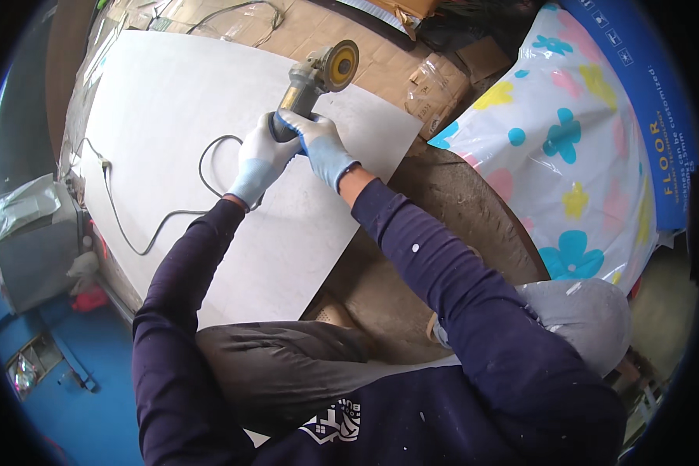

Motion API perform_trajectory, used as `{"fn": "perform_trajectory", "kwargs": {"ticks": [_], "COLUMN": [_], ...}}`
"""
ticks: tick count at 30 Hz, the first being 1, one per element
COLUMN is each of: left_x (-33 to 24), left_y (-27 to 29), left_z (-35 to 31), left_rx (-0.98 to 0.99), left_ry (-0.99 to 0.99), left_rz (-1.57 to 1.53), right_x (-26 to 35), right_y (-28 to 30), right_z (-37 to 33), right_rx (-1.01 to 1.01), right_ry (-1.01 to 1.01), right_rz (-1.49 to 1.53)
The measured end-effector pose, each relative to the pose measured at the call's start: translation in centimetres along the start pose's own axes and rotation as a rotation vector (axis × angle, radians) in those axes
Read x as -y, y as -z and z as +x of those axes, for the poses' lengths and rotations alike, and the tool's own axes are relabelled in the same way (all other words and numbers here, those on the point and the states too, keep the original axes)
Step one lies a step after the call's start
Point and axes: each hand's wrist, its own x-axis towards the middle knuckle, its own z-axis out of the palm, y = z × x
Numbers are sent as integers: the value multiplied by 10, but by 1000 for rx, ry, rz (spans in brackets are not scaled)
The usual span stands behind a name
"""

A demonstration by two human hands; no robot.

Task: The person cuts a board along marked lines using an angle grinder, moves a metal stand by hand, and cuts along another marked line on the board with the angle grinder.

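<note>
An angle grinder (pixel 301 92) with a round yellow and dark disc (pixel 341 65) is held up over the far edge of a large white board (pixel 287 256). Its disc end points away and to the right. Gloved in white and light blue, my left hand (pixel 262 158) is closed round the rear of the body. My right hand (pixel 318 143), in a matching glove, is closed on the same body from the right, thumb toward the left hand. A dark power cord (pixel 157 233) trails across the board to a plug connection (pixel 105 164) at its left.
Brown cardboard (pixel 318 27) lies beyond the board, with a taped carton (pixel 436 92) at its right. A flower-patterned plastic cover (pixel 520 140) and a blue panel (pixel 652 101) stand at the right. A grey bin-like container (pixel 39 248) and an open toolbox (pixel 39 361) are at the left.
</note>
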Motion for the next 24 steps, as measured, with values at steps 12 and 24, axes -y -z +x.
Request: {"fn": "perform_trajectory", "kwargs": {"ticks": [12,24], "left_x": [-5,4], "left_y": [21,2], "left_z": [23,37], "left_rx": [135,-1], "left_ry": [-35,-113], "left_rz": [-85,-31], "right_x": [4,-4], "right_y": [-11,-3], "right_z": [-5,-9], "right_rx": [-13,24], "right_ry": [56,167], "right_rz": [132,-126]}}
